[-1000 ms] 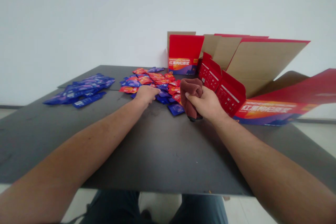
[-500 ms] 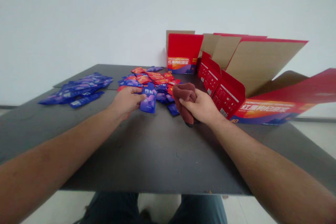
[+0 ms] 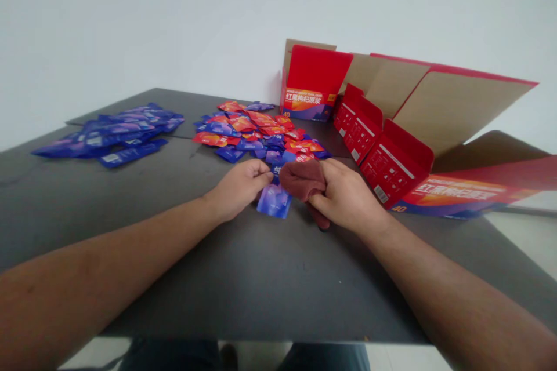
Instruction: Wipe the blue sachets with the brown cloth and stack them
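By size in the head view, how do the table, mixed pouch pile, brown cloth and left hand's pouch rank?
1. Table
2. Mixed pouch pile
3. Brown cloth and held blue pouch, unranked: close, and the pouch is partly hidden.

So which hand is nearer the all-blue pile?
Left: the left hand is right of the all-blue pile and nearer the camera; the right hand is farther right.

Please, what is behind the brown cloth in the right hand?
The mixed packet pile shows beyond the cloth. Nearer, the cloth hides part of the blue packet in the left hand; that covered part cannot be seen.
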{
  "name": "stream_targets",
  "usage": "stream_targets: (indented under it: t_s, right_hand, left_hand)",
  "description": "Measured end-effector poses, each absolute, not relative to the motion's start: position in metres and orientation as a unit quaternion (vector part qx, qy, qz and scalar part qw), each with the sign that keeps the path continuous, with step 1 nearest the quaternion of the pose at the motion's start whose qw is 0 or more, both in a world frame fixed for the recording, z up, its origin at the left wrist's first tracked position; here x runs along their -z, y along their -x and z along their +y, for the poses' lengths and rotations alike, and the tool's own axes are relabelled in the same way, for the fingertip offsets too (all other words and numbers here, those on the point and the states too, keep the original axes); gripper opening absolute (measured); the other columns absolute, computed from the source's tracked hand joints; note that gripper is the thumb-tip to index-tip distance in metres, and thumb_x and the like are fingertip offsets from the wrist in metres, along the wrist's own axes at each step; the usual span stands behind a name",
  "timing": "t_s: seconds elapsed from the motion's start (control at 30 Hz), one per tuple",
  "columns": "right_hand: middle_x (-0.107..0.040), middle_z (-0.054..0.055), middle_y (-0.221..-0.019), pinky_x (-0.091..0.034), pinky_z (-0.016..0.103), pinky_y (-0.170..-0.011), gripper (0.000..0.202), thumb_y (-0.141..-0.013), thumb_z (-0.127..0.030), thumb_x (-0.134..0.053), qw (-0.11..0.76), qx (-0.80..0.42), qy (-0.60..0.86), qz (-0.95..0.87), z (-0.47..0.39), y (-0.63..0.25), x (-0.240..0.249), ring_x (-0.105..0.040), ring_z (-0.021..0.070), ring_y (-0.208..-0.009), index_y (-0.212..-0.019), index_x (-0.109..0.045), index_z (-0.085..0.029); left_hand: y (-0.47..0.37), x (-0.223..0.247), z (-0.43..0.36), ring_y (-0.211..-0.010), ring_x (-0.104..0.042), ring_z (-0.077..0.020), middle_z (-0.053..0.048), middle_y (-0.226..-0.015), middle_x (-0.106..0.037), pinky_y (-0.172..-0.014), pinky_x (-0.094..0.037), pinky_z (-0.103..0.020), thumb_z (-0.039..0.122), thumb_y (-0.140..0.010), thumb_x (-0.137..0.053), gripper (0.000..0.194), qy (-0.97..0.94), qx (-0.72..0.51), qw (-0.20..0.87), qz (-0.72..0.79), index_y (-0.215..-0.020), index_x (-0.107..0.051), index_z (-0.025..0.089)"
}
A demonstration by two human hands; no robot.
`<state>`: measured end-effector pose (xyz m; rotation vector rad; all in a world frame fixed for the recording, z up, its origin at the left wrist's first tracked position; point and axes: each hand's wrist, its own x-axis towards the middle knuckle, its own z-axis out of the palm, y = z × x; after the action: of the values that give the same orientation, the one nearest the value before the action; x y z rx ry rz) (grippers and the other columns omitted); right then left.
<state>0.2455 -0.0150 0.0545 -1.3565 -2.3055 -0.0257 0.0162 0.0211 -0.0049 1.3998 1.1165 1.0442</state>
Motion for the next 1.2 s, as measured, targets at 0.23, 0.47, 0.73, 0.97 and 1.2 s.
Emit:
stream_targets:
  t_s: [0.23, 0.47, 0.73, 0.97, 1.2]
  right_hand:
    - [-0.063, 0.006, -0.092, -0.048, 0.035, -0.078, 0.015, -0.078, -0.023, -0.063, 0.201, 0.021, 0.496, -0.845, -0.019, -0.239, -0.054, -0.060, 0.0233, -0.088, -0.092, -0.059, -0.020]
    - [-0.061, 0.006, -0.094, -0.048, 0.035, -0.079, 0.015, -0.081, -0.024, -0.062, 0.185, 0.029, 0.488, -0.853, -0.029, -0.230, -0.051, -0.060, 0.0232, -0.090, -0.095, -0.056, -0.020]
    - [-0.061, 0.004, -0.094, -0.046, 0.034, -0.075, 0.013, -0.081, -0.022, -0.061, 0.160, 0.016, 0.474, -0.866, -0.030, -0.229, -0.048, -0.059, 0.0215, -0.084, -0.092, -0.054, -0.022]
    - [-0.061, 0.004, -0.094, -0.046, 0.033, -0.075, 0.013, -0.080, -0.019, -0.061, 0.128, -0.025, 0.430, -0.893, -0.028, -0.229, -0.048, -0.059, 0.0210, -0.085, -0.091, -0.054, -0.022]
    - [-0.063, 0.007, -0.097, -0.047, 0.035, -0.080, 0.015, -0.082, -0.024, -0.062, 0.164, 0.004, 0.495, -0.853, -0.022, -0.233, -0.046, -0.061, 0.0236, -0.091, -0.096, -0.057, -0.020]
  left_hand:
    - [-0.007, 0.008, 0.011, -0.055, -0.047, -0.0078, 0.005, -0.065, -0.053, -0.053, -0.036, -0.020, 0.034, -0.090, -0.063, 0.019, -0.631, -0.406, 0.493, 0.440, -0.081, -0.054, 0.019]
    - [-0.008, 0.003, 0.004, -0.058, -0.050, -0.0096, 0.003, -0.067, -0.057, -0.056, -0.039, -0.022, 0.026, -0.084, -0.065, 0.013, -0.624, -0.396, 0.526, 0.421, -0.079, -0.057, 0.018]
    - [-0.007, 0.000, 0.004, -0.061, -0.050, -0.0098, 0.003, -0.069, -0.059, -0.058, -0.039, -0.022, 0.026, -0.083, -0.065, 0.012, -0.623, -0.398, 0.537, 0.408, -0.079, -0.058, 0.017]
    - [-0.006, -0.001, 0.004, -0.063, -0.048, -0.0095, 0.004, -0.070, -0.056, -0.059, -0.038, -0.022, 0.024, -0.083, -0.064, 0.010, -0.632, -0.406, 0.515, 0.414, -0.078, -0.058, 0.017]
    - [-0.006, -0.001, 0.003, -0.060, -0.049, -0.0103, 0.004, -0.067, -0.055, -0.058, -0.038, -0.023, 0.027, -0.084, -0.063, 0.012, -0.629, -0.405, 0.518, 0.415, -0.079, -0.056, 0.018]
